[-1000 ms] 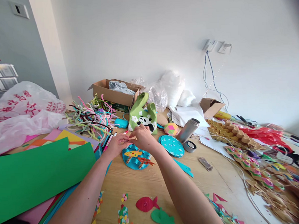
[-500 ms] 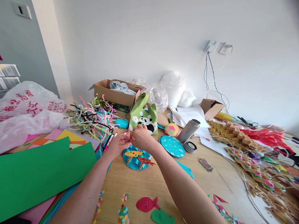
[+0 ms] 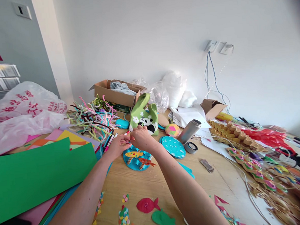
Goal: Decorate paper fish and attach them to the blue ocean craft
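My left hand (image 3: 119,144) and my right hand (image 3: 140,137) meet fingertip to fingertip above a blue felt disc (image 3: 133,164) that carries a yellow fish and an orange fish. Both hands pinch a small pink piece (image 3: 126,141) between them; it is too small to name. Just behind my right hand stands a green panda pouch (image 3: 143,115). A second blue dotted disc (image 3: 173,146) lies to the right of the hands.
Green paper (image 3: 38,175) over coloured sheets fills the left. Pipe cleaners (image 3: 92,118), markers (image 3: 109,141) and a cardboard box (image 3: 115,94) lie behind. A steel bottle (image 3: 189,131), tape roll (image 3: 190,147), red felt fish (image 3: 147,205), green felt fish (image 3: 164,219) and wooden pieces (image 3: 244,143) surround the wooden table (image 3: 155,184).
Both hands stay together over the blue disc, with the fingers shifting only slightly around the pink piece. The camera has drifted a little.
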A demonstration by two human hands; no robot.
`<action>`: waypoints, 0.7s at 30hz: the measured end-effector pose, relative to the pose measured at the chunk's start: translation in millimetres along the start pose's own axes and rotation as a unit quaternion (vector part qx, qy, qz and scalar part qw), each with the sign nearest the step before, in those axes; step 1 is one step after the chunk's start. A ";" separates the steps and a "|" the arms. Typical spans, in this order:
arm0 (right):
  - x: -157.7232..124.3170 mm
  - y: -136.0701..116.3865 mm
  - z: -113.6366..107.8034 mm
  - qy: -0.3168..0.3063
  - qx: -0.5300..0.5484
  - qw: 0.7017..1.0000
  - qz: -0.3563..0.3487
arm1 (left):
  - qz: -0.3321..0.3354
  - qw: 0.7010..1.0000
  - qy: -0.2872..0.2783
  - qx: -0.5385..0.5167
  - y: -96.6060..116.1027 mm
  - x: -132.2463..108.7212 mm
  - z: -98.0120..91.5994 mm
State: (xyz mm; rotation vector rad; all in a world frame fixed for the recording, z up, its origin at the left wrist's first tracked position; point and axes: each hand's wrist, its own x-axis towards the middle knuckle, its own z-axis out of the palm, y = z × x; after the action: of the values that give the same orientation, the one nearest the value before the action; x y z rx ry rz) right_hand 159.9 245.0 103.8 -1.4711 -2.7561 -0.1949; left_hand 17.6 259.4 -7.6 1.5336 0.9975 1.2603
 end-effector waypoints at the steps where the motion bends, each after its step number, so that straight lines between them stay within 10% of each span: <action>1: -0.5 0.2 -0.4 0.002 0.002 1.000 0.001 | 0.001 1.000 -0.001 0.000 -0.6 0.2 -0.2; 21: 3.8 1.4 2.8 -0.019 -0.017 0.999 -0.031 | -0.017 1.000 0.021 -0.017 -7.7 4.2 0.5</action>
State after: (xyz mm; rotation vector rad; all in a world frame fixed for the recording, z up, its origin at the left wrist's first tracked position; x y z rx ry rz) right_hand 159.1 249.2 101.4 -1.4116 -2.8450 -0.2167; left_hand 18.4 265.5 -13.9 1.4643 1.0197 1.2833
